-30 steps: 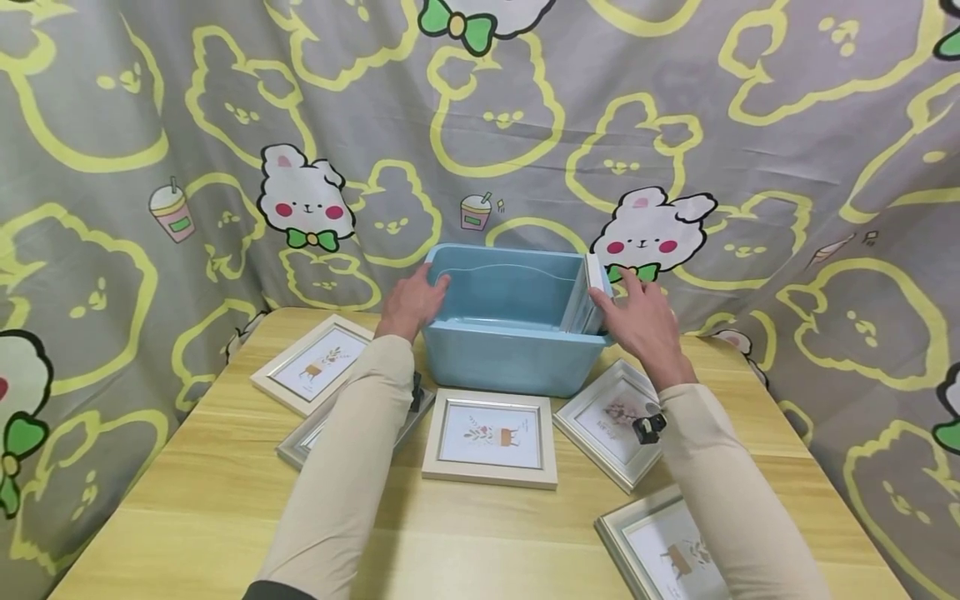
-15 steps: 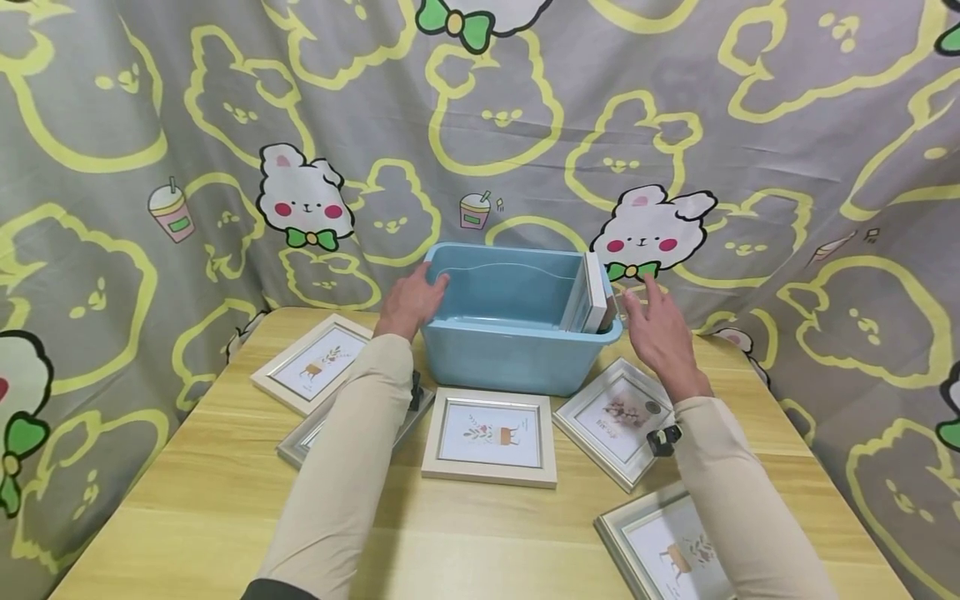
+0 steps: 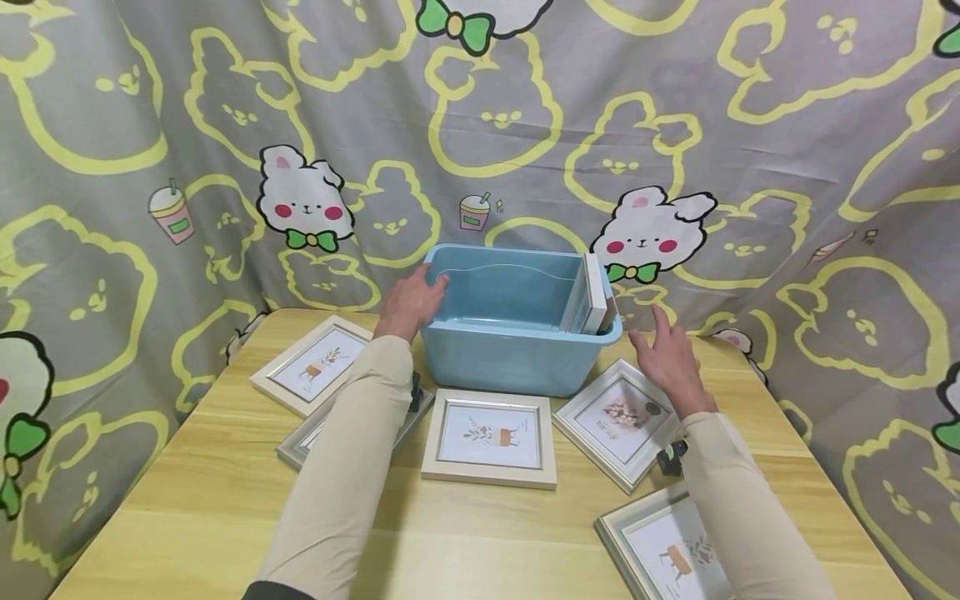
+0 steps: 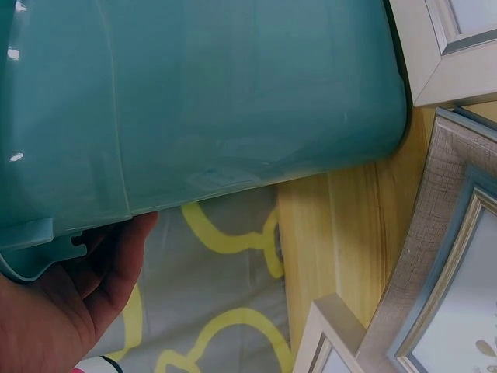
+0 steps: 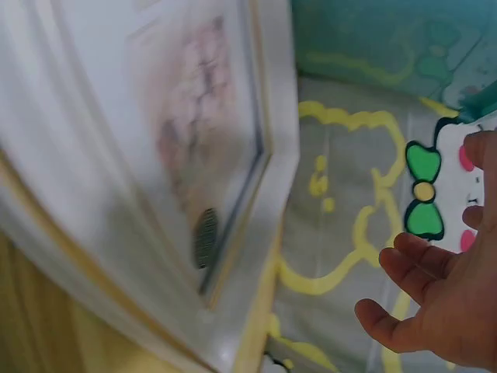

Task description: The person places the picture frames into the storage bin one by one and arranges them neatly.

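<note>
A blue plastic bin [image 3: 517, 358] stands at the back of the table, with light frames [image 3: 592, 293] upright against its right inner wall. My left hand [image 3: 411, 307] grips the bin's left rim; in the left wrist view the fingers of that hand [image 4: 85, 291] curl under the rim of the bin [image 4: 233, 85]. Off the bin's right side hovers my right hand [image 3: 670, 360], fingers loosely spread and holding nothing, above and behind a silver frame with a pink flower picture [image 3: 618, 412]. The right wrist view shows the same hand [image 5: 446, 287] beside that frame [image 5: 272, 148].
A cream frame [image 3: 491, 439] lies in front of the bin. On the left are another cream frame [image 3: 311, 367] and a grey one [image 3: 300, 442] partly under my left sleeve. Frames [image 3: 652, 546] lie by my right forearm. A patterned curtain [image 3: 510, 100] hangs behind the table [image 3: 210, 500].
My right hand has left the bin's right rim and the frames there, moving right and toward me. The left hand and the bin have stayed in place.
</note>
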The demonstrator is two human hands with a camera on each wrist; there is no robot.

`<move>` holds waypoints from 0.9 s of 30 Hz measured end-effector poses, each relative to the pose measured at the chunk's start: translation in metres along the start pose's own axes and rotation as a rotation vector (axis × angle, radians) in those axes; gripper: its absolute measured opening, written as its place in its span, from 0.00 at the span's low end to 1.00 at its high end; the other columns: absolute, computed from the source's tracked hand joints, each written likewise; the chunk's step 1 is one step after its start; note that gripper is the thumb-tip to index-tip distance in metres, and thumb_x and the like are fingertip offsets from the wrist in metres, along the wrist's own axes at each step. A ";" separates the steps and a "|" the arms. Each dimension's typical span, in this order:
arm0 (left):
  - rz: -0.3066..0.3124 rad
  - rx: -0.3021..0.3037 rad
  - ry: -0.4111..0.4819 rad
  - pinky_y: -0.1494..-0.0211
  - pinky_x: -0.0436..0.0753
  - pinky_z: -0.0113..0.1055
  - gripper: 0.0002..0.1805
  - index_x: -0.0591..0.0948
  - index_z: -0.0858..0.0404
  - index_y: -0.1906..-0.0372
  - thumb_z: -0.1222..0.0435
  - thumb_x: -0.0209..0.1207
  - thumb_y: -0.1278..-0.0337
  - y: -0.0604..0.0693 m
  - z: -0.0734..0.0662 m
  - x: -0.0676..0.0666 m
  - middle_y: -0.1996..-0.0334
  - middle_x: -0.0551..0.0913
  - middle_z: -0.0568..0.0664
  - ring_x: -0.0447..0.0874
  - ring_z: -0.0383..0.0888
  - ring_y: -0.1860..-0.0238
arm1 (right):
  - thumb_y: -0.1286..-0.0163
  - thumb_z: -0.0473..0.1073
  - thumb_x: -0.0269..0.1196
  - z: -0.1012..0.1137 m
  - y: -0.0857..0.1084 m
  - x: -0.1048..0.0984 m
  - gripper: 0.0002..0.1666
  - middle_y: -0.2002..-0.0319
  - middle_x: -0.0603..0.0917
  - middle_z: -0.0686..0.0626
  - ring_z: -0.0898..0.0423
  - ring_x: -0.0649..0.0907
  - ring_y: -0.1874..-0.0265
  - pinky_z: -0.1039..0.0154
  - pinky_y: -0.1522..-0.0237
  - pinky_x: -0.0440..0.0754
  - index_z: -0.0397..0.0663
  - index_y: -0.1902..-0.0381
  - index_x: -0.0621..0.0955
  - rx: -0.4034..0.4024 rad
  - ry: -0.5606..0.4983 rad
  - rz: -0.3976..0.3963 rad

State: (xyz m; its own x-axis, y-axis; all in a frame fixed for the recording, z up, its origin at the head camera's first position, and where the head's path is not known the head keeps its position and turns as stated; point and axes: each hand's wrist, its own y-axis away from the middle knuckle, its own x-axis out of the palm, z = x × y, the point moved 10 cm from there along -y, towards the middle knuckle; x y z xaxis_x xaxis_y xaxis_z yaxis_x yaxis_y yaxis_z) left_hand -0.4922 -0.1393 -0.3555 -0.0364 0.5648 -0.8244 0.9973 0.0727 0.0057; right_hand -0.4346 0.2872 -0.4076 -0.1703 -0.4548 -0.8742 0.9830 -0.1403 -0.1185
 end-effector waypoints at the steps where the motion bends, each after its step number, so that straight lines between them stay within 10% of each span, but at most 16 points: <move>1: 0.000 0.001 -0.002 0.29 0.66 0.52 0.37 0.54 0.49 0.24 0.37 0.35 0.33 0.000 0.000 0.000 0.29 0.65 0.60 0.65 0.60 0.30 | 0.26 0.67 0.39 -0.003 0.000 0.003 0.45 0.34 0.58 0.24 0.26 0.63 0.38 0.28 0.51 0.68 0.54 0.22 0.41 0.000 0.004 0.009; 27: -0.007 -0.016 0.012 0.29 0.66 0.53 0.38 0.54 0.48 0.24 0.37 0.36 0.33 -0.001 0.002 0.001 0.28 0.65 0.58 0.64 0.59 0.29 | 0.31 0.72 0.45 -0.028 0.009 0.055 0.52 0.33 0.58 0.24 0.25 0.65 0.38 0.27 0.46 0.68 0.53 0.22 0.41 0.012 0.085 0.262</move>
State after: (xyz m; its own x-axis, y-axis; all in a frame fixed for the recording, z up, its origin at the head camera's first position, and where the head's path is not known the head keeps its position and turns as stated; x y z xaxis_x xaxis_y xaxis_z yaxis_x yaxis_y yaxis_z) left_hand -0.4929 -0.1401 -0.3577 -0.0442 0.5743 -0.8175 0.9959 0.0896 0.0091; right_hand -0.4336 0.2861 -0.4700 0.0962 -0.4020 -0.9106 0.9918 -0.0384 0.1217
